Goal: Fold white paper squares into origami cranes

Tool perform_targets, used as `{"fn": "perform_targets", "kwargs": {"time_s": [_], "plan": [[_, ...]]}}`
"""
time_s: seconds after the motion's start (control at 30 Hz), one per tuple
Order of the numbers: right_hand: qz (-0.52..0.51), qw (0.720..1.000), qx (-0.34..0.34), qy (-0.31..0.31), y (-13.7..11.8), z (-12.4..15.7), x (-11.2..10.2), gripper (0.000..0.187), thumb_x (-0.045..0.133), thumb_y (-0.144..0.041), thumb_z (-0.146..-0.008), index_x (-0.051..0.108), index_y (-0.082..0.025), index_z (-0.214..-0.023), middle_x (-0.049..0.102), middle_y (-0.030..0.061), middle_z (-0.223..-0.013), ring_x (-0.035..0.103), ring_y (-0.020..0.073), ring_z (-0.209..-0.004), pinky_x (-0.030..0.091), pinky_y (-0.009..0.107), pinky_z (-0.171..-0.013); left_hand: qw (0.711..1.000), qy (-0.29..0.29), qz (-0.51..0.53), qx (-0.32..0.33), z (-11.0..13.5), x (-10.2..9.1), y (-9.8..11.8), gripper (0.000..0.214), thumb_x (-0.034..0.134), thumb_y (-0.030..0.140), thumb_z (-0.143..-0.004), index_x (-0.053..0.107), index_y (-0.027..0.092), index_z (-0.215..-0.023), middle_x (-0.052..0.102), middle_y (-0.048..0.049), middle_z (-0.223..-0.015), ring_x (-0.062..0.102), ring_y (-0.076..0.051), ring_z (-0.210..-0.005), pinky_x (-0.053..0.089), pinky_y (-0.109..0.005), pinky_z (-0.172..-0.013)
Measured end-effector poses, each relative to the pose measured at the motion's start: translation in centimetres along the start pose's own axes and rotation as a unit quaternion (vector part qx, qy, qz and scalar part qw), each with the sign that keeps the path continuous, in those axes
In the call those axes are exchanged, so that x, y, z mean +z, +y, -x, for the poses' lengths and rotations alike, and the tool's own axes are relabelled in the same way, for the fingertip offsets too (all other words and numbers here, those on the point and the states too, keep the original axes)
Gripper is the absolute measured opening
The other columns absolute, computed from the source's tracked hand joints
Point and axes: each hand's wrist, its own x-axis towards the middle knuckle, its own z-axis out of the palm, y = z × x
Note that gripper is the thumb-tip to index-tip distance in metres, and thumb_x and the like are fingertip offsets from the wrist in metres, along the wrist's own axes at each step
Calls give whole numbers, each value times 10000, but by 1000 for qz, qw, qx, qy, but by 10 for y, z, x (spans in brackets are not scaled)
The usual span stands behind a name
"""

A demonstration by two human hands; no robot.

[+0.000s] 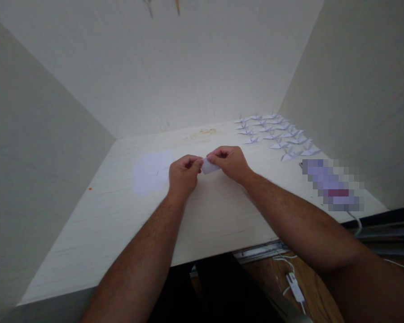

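Note:
A small folded piece of white paper [210,167] is held just above the middle of the table. My left hand [185,174] pinches its left edge between thumb and fingers. On the other side, my right hand [231,162] grips the paper's upper right part, covering some of it. Left of my hands, a pale stack of white paper sheets [147,172] lies flat on the table. Several folded white paper cranes [272,136] stand in rows at the back right.
The white table [218,229] has walls at the back, left and right. A pixelated device [331,185] with a cable [357,222] lies near the right edge. Below, a white power strip [295,287] rests on the wooden floor. A small orange spot [90,189] marks the table's left side.

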Motion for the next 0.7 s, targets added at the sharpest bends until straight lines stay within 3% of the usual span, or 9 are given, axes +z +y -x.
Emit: {"fn": "perform_targets", "kwargs": {"time_s": [0.1, 0.2, 0.43, 0.7], "plan": [[-21, 999, 7, -25, 3, -1, 0, 221, 712, -347, -702, 733, -145, -791, 703, 31, -685, 587, 122, -596, 447, 247, -569, 997, 42, 54, -18, -3, 0, -6, 133, 673, 298, -750, 712, 171, -762, 616, 20, -554, 548, -113, -524, 427, -232, -533], [21, 1000, 7, -20, 6, -1, -1, 204, 674, -337, -734, 716, -138, -724, 661, 18, -612, 529, 102, -540, 396, 233, -526, 990, 66, 120, -43, -6, -1, -12, 134, 683, 301, -727, 697, 169, -749, 595, 28, -533, 528, -111, -507, 425, -236, -528], [111, 991, -28, -66, 5, 2, -2, 160, 648, -275, -744, 697, -142, -668, 590, -22, -552, 454, 78, -521, 346, 222, -536, 994, 12, 92, -54, -6, -3, -4, 136, 722, 265, -671, 739, 175, -772, 703, -15, -728, 594, -133, -639, 459, -253, -610], [106, 992, -6, -75, 7, 2, 0, 202, 659, -337, -744, 690, -139, -715, 583, -19, -585, 457, 86, -548, 334, 229, -548, 987, 3, 151, -59, -6, 1, -10, 151, 768, 273, -661, 688, 169, -735, 640, 15, -600, 530, -91, -517, 415, -216, -519]]}}
